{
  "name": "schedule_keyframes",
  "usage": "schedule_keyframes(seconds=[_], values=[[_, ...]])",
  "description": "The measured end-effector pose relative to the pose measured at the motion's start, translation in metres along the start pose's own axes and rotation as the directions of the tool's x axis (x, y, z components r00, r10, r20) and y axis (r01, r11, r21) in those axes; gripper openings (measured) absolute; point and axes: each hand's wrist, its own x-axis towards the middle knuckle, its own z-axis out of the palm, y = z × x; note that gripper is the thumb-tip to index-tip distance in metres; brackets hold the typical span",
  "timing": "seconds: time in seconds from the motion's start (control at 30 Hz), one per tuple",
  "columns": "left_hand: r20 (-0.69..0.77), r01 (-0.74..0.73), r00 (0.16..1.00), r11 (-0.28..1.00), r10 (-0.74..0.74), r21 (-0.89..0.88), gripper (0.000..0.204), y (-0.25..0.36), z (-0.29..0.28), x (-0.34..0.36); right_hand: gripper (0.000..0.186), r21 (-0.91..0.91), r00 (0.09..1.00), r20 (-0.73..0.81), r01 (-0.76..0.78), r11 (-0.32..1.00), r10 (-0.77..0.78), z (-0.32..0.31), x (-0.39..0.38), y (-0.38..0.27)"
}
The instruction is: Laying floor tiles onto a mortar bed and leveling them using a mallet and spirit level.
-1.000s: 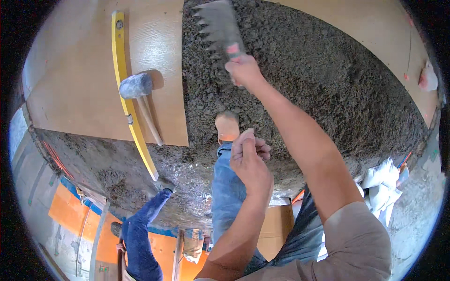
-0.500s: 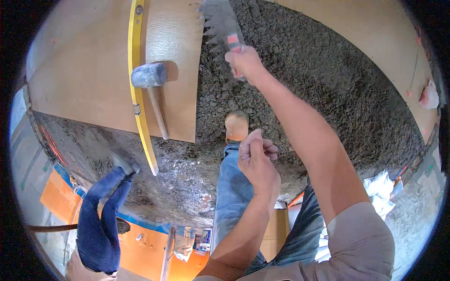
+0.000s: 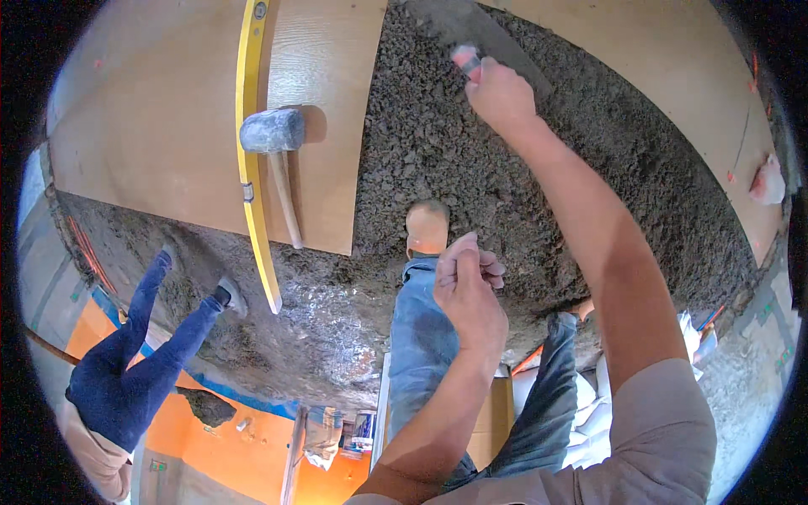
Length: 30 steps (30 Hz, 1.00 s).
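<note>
My right hand (image 3: 502,97) grips the handle of a notched trowel (image 3: 520,61), its long grey blade low over the dark, crumbly mortar bed (image 3: 421,135) at the top of the view. Part of the blade is smeared by motion. My left hand (image 3: 473,290) hangs loosely curled near my shoe (image 3: 427,227), thumb against the fingers, with nothing visible in it. To the left, a large tan tile (image 3: 328,194) borders the mortar. On it lie a rubber mallet (image 3: 273,132) with a wooden handle and a long yellow spirit level (image 3: 249,126).
Another tan tile (image 3: 673,59) curves along the right, with a small whitish bag-like thing (image 3: 768,181) on it. At lower left a person in blue trousers (image 3: 109,396) stands at the mortar's edge. White bags (image 3: 593,412) lie behind my leg.
The trowel and my right hand have swept to the right and slightly farther away. My left hand has barely shifted. The other person has stepped to the left with legs apart.
</note>
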Motion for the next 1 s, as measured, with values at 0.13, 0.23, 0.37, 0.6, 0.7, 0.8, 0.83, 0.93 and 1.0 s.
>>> schedule_keyframes(seconds=[0.13,0.23,0.37,0.6,0.7,0.8,0.83,0.93,1.0], values=[[0.016,-0.018,1.0,1.0,0.018,-0.013,0.017,0.0,0.0,-0.001,0.027,0.014,1.0,-0.018,-0.024,1.0,0.024,-0.003,0.016,-0.007],[-0.007,-0.001,1.0,1.0,0.001,0.002,0.017,0.002,0.001,-0.001,0.025,0.13,0.994,-0.065,-0.08,0.988,0.089,-0.003,0.004,-0.014],[-0.007,-0.015,1.0,1.0,0.015,0.017,0.017,0.005,0.002,-0.001,0.03,0.371,0.996,0.069,-0.084,0.925,0.063,0.0,-0.033,-0.023],[-0.01,-0.052,0.999,0.999,0.052,0.011,0.019,0.011,0.003,0.001,0.018,0.762,0.906,0.402,-0.254,0.595,-0.128,0.046,-0.003,-0.094],[-0.015,-0.041,0.999,0.999,0.041,0.014,0.019,0.013,0.002,0.004,0.018,0.782,0.921,0.385,-0.291,0.551,-0.06,0.064,0.013,-0.11],[-0.013,-0.043,0.999,0.999,0.043,0.0,0.019,0.016,0.001,0.007,0.01,0.906,0.941,0.338,-0.336,0.26,0.038,0.062,0.007,-0.096],[-0.018,-0.046,0.999,0.999,0.046,-0.007,0.02,0.017,0.002,0.007,0.009,0.923,0.937,0.346,-0.349,0.161,0.044,0.058,0.001,-0.089],[-0.028,-0.009,1.0,1.0,0.01,0.011,0.019,0.019,0.005,0.007,0.011,0.857,0.892,0.451,-0.431,0.282,-0.007,0.04,-0.016,-0.07],[-0.032,-0.01,0.999,1.0,0.01,0.009,0.019,0.02,0.006,0.007,0.013,0.858,0.899,0.435,-0.395,0.327,-0.057,0.026,-0.02,-0.068]])
